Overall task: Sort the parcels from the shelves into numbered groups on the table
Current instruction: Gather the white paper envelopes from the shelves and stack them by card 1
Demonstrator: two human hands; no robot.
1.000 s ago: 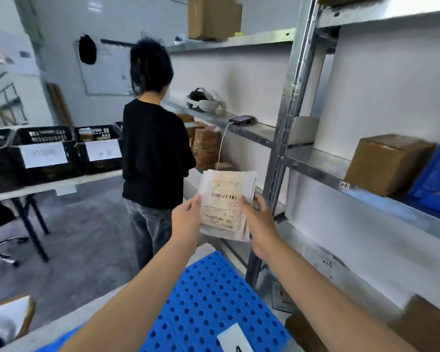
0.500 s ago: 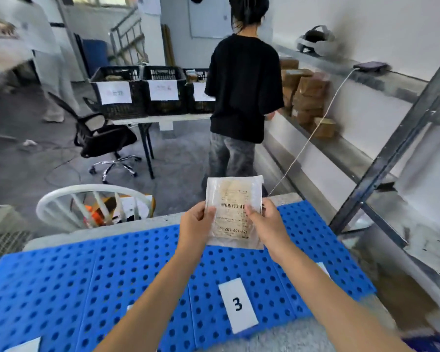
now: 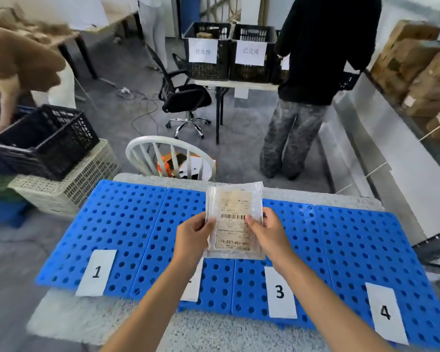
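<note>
Two grips are pinching one parcel (image 3: 235, 219), left grip (image 3: 193, 237) at its left edge, right grip (image 3: 267, 232) opposite, above four number cards (image 3: 280, 292).

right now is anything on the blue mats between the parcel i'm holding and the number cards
Nothing visible. The left hand and right hand hold the parcel over the blue mats, bare around card 1, card 3 and card 4.

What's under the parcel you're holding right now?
The blue mat shows around the parcel, which the left hand and right hand hold above it. The patch directly beneath is covered; the left arm hides most of one number card.
</note>
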